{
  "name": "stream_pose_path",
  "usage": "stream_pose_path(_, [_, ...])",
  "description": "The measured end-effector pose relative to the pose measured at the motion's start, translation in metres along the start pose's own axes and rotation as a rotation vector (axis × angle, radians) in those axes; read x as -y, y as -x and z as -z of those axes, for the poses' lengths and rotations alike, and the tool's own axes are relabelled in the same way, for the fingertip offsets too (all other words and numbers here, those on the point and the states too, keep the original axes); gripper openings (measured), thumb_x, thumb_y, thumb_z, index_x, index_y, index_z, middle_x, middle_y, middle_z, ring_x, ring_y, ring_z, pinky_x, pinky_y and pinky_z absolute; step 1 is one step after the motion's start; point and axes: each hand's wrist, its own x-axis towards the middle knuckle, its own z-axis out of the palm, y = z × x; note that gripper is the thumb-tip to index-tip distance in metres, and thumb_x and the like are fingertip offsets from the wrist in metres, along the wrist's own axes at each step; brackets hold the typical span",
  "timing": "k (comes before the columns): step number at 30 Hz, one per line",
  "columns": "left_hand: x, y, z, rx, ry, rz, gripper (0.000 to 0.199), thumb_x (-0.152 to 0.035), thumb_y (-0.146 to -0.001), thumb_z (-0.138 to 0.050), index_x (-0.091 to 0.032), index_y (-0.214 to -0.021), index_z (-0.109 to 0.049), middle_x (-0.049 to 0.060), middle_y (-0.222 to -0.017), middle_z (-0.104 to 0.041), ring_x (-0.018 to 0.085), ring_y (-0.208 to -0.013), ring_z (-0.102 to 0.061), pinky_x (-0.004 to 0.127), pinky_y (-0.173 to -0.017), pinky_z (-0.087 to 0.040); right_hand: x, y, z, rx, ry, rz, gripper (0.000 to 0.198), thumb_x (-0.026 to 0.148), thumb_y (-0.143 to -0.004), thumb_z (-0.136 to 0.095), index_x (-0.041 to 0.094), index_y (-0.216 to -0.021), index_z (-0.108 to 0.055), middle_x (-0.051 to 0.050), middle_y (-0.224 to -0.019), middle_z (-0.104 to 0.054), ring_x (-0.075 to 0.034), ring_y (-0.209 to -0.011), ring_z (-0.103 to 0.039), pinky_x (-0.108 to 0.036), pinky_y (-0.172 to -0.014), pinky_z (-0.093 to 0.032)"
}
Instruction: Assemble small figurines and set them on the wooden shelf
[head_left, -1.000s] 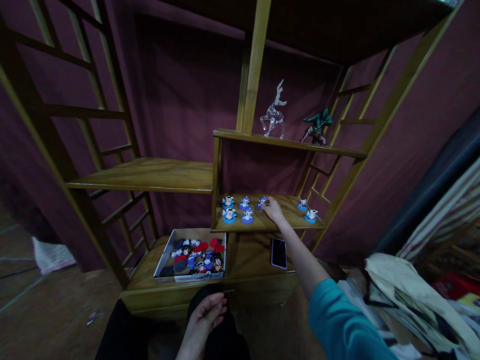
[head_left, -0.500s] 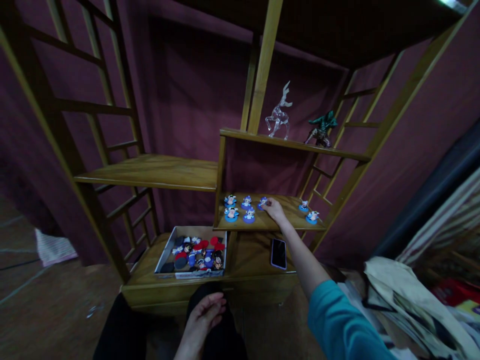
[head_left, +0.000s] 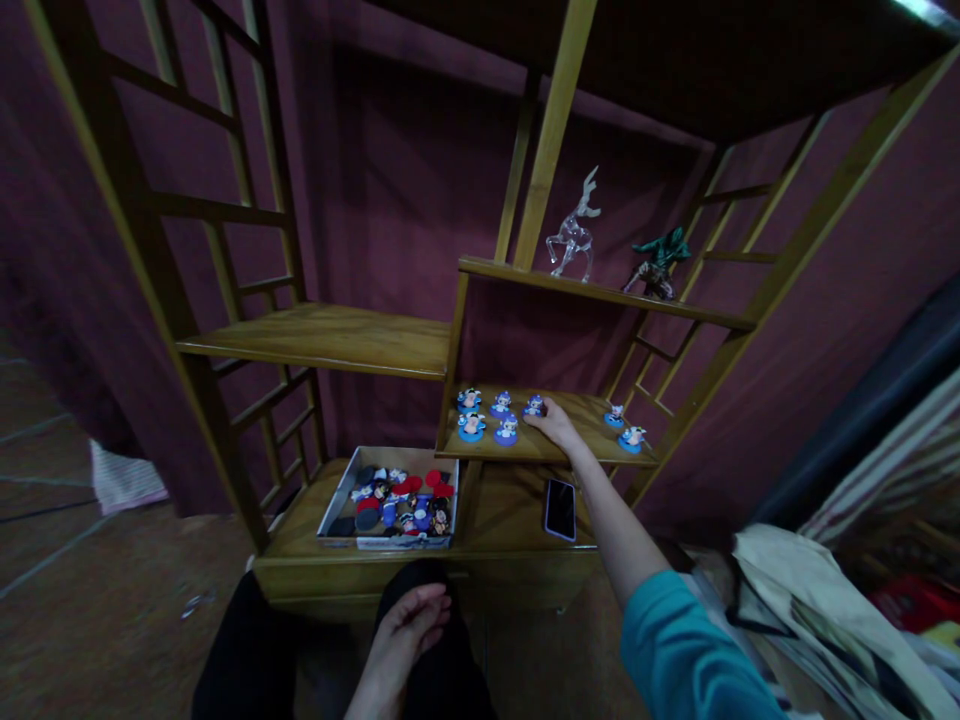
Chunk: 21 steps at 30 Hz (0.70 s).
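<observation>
Through my remote feed, I have the right hand [head_left: 555,422] stretched forward over the shelf [head_left: 592,420], fingertips at the right side of a purple-based figurine [head_left: 533,406]; I cannot tell whether they pinch it or merely touch. Just left of that hand stand two more purple-based figurines [head_left: 506,431], then two blue-based figurines [head_left: 471,428]; another blue-based pair [head_left: 632,439] stands to its right. Below it, beside the forearm, lies a smartphone [head_left: 560,509]. My left hand [head_left: 405,630] is loosely curled and holds nothing, by a black trouser leg [head_left: 457,670]. Ahead of it sits an open cardboard box [head_left: 420,462] of jumbled figurine pieces [head_left: 389,512].
</observation>
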Motion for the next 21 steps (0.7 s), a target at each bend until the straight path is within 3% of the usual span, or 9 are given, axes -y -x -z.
stream_pose_path(6, [0.0003,0.0015,0.0004,-0.012,0.027,0.001,0.040,-0.033,-0.057,-0.073,-0.015,-0.092,-0.066,0.013,-0.094,-0.069,0.022,-0.083,-0.064,0.032,-0.076,-0.047,0.0020,0.0011,0.0006,-0.021,0.074,-0.012,0.042,0.027,-0.059,-0.067,0.018,-0.098,-0.058,-0.001,-0.087,-0.064,-0.016,-0.079,-0.059,-0.031,-0.079,-0.045])
stream_pose_path(15, [-0.0013,0.0029,-0.0005,-0.035,-0.002,-0.007,0.039,-0.035,-0.057,-0.073,-0.015,-0.090,-0.066,0.012,-0.093,-0.069,0.021,-0.082,-0.064,0.031,-0.075,-0.046,0.0007,0.0003,0.0001,-0.002,0.014,-0.040,0.046,0.026,-0.058,-0.067,0.019,-0.102,-0.057,0.000,-0.089,-0.066,-0.016,-0.081,-0.060,-0.032,-0.082,-0.045])
stream_pose_path(21, [-0.0003,0.0038,-0.0029,-0.086,-0.019,-0.022,0.041,-0.040,-0.055,-0.072,-0.016,-0.088,-0.067,0.012,-0.091,-0.069,0.023,-0.082,-0.065,0.033,-0.075,-0.046,0.0069,0.0046,0.0010,-0.024,0.014,-0.028,0.039,0.024,-0.058,-0.067,0.021,-0.096,-0.059,0.001,-0.085,-0.066,-0.016,-0.080,-0.061,-0.032,-0.081,-0.045])
